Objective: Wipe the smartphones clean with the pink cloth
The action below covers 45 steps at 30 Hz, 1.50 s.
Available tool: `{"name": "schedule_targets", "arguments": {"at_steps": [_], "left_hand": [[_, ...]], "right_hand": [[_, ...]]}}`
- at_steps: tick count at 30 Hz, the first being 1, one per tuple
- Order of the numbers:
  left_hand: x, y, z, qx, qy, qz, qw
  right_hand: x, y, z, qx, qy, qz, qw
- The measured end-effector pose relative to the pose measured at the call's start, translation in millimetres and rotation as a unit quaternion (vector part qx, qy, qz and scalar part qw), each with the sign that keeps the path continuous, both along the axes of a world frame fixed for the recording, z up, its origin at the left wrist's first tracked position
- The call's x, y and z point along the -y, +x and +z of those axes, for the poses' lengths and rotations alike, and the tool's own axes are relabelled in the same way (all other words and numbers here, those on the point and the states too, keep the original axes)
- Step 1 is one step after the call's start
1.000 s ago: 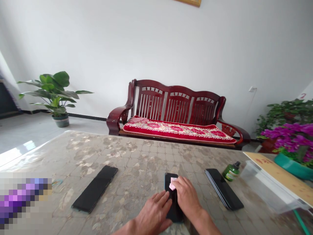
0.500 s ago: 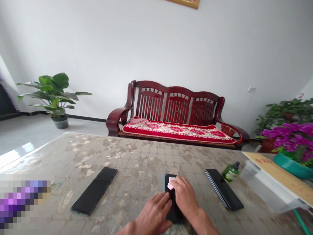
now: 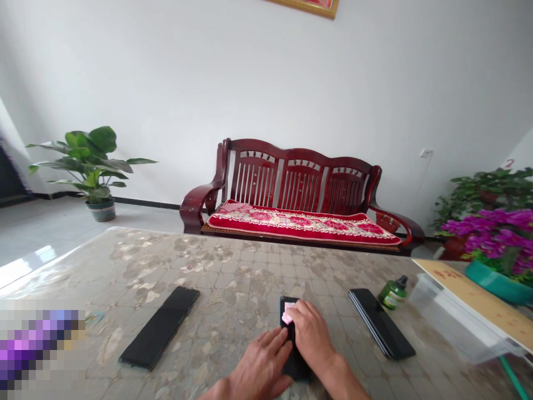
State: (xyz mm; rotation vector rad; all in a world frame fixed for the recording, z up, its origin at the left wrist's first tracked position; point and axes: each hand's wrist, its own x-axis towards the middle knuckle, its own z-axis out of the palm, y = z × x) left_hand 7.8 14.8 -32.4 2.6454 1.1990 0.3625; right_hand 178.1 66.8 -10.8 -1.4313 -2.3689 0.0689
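Observation:
A black phone (image 3: 297, 364) lies screen up on the table in front of me, partly covered by both hands. My right hand (image 3: 312, 333) pinches a small pink cloth (image 3: 287, 313) against the upper part of its screen. Stretched out flat, the fingers of my left hand (image 3: 264, 358) rest on the phone's left side. Another black phone (image 3: 160, 328) lies to the left, apart from my hands. On the right is a stack of phones (image 3: 381, 323), with a green bottle with a black top (image 3: 392, 293) standing just behind it.
A clear plastic box (image 3: 449, 322) sits at the table's right, beside a tan board (image 3: 478, 294) and purple flowers in a teal pot (image 3: 493, 280). Beyond the patterned table (image 3: 233, 278) stands a red wooden bench (image 3: 300, 183). A blurred purple patch covers the lower left corner.
My right hand, with the pink cloth, has shifted slightly left on the phone screen. My left hand stays in place.

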Motion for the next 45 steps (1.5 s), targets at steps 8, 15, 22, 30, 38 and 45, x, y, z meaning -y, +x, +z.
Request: {"name": "schedule_targets", "arguments": {"at_steps": [8, 15, 22, 30, 38, 45], "left_hand": [[0, 0, 0.5, -0.002, -0.002, -0.002, 1.000], [-1, 0, 0.3, 0.002, -0.007, 0.004, 1.000], [-2, 0, -3.4, 0.005, -0.012, -0.003, 1.000], [-2, -2, -2.1, 0.004, -0.007, -0.001, 1.000], [-2, 0, -2.4, 0.017, -0.005, 0.002, 1.000], [-2, -1, 5.6, 0.011, -0.013, -0.005, 1.000]], "right_hand": [[2, -1, 0.8, 0.005, -0.003, 0.007, 1.000], [-1, -6, 3.3, -0.003, -0.005, -0.008, 1.000], [10, -6, 4.3, 0.014, -0.009, 0.007, 1.000], [-1, -10, 4.1, 0.010, 0.005, -0.002, 1.000], [9, -10, 8.0, 0.009, -0.019, 0.013, 1.000], [4, -14, 5.1, -0.001, -0.020, -0.003, 1.000]]}}
